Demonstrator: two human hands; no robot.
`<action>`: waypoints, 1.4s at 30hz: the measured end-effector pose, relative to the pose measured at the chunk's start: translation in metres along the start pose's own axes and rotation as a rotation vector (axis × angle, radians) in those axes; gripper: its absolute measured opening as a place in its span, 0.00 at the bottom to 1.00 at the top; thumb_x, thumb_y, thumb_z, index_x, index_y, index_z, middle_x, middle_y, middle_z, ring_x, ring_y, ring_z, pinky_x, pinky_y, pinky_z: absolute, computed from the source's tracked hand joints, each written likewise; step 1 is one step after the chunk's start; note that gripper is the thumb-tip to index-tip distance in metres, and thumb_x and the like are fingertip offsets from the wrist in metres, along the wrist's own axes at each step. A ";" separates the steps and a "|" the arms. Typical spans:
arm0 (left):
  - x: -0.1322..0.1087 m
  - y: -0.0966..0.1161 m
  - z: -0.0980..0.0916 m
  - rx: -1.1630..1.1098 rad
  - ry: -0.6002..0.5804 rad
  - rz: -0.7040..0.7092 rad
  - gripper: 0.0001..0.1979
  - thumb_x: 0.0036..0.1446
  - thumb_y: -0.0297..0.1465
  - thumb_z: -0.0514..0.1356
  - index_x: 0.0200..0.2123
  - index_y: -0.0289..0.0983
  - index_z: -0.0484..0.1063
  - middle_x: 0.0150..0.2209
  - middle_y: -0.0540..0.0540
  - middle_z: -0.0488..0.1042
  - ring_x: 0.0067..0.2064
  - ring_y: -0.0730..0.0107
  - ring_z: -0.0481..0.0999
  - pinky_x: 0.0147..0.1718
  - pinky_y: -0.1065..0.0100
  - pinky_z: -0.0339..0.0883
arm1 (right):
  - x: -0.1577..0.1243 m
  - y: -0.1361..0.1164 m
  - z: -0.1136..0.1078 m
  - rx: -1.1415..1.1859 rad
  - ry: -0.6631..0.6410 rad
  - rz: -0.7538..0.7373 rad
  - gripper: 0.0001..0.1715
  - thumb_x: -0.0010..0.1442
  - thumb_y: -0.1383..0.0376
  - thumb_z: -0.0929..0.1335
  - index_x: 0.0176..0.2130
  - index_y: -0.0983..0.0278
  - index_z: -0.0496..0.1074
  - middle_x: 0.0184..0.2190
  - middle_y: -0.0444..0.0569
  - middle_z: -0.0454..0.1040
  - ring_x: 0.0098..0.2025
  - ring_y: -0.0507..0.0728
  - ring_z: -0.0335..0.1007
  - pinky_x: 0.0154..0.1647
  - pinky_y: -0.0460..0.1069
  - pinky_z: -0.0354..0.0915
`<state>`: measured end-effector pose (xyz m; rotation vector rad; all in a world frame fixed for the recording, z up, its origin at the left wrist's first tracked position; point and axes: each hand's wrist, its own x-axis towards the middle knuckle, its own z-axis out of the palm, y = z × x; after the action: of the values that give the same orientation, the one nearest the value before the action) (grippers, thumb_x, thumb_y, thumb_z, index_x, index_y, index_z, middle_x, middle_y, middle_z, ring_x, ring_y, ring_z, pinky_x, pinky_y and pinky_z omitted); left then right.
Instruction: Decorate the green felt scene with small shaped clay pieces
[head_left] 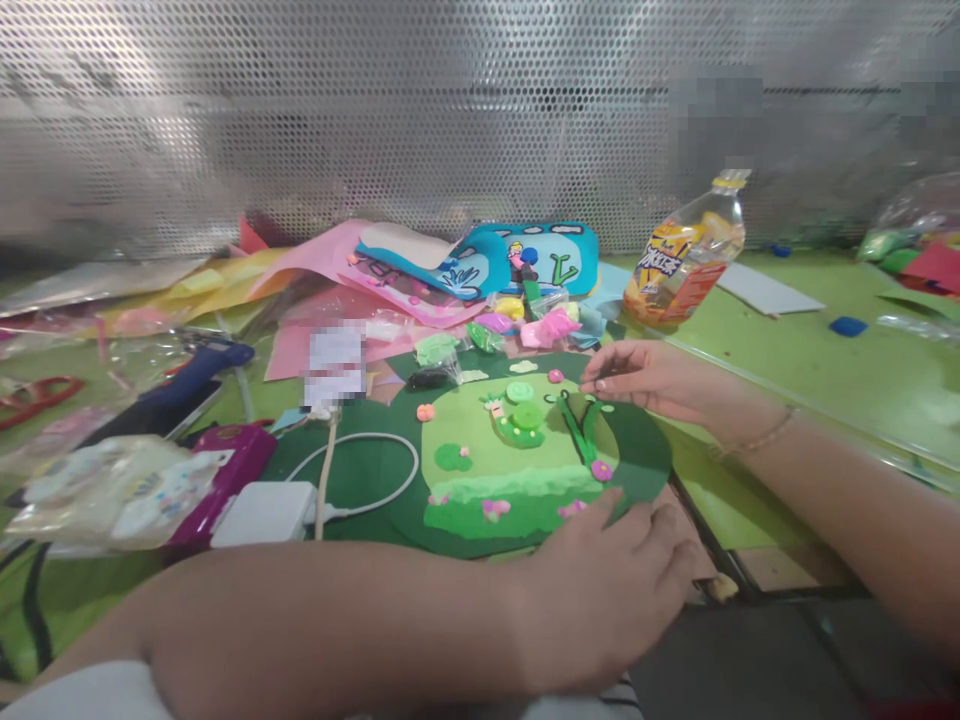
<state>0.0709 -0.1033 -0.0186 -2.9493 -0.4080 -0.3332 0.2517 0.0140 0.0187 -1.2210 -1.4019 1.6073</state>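
A dark green rounded card lies on the table, with a light green panel on it. The panel bears a clay snail, small pink flowers and a strip of green clay grass. Two green clay stems form a V above a purple flower. My right hand is over the card's upper right, thumb and fingertips pinched beside the stems' top; anything between them is too small to make out. Across the card's lower right edge rests my left hand, fingers spread and holding nothing.
Behind the card lie bagged clay lumps and blue decorated cards. A plastic bottle leans at the back right. To the left are a white charger with its cable, a magenta box and red-handled scissors.
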 end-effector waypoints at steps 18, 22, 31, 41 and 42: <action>0.000 0.000 -0.001 0.013 -0.038 0.004 0.26 0.58 0.32 0.48 0.59 0.28 0.55 0.59 0.34 0.57 0.59 0.56 0.57 0.55 0.55 0.50 | 0.000 0.002 0.002 -0.171 0.026 -0.056 0.17 0.40 0.59 0.76 0.24 0.65 0.69 0.18 0.39 0.67 0.20 0.45 0.60 0.20 0.43 0.55; 0.000 0.001 -0.001 0.020 -0.025 0.002 0.25 0.58 0.32 0.48 0.58 0.29 0.56 0.59 0.35 0.57 0.58 0.56 0.57 0.55 0.55 0.51 | -0.001 0.002 0.003 -0.181 -0.010 -0.065 0.14 0.42 0.60 0.75 0.27 0.65 0.71 0.23 0.43 0.72 0.25 0.48 0.66 0.28 0.45 0.62; 0.000 0.001 0.000 -0.009 -0.014 -0.011 0.24 0.59 0.31 0.47 0.57 0.28 0.57 0.58 0.34 0.58 0.57 0.56 0.60 0.54 0.56 0.52 | -0.002 -0.002 0.009 -0.229 -0.032 -0.079 0.16 0.38 0.63 0.77 0.25 0.65 0.70 0.22 0.42 0.72 0.25 0.48 0.67 0.29 0.45 0.63; -0.001 0.001 0.002 0.006 -0.027 0.008 0.27 0.56 0.35 0.52 0.58 0.28 0.56 0.58 0.33 0.57 0.56 0.56 0.60 0.54 0.55 0.52 | 0.000 0.003 0.003 -0.255 -0.074 -0.064 0.13 0.43 0.60 0.75 0.29 0.65 0.74 0.22 0.43 0.72 0.25 0.49 0.67 0.29 0.46 0.63; -0.001 0.000 0.001 0.008 -0.027 0.006 0.28 0.56 0.35 0.52 0.58 0.29 0.56 0.58 0.34 0.57 0.56 0.56 0.60 0.54 0.55 0.51 | 0.000 0.002 0.004 -0.254 -0.072 -0.060 0.13 0.43 0.60 0.75 0.28 0.65 0.74 0.22 0.43 0.72 0.25 0.49 0.67 0.29 0.46 0.63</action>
<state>0.0707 -0.1036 -0.0202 -2.9493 -0.4028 -0.2906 0.2483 0.0122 0.0162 -1.2601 -1.7135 1.4778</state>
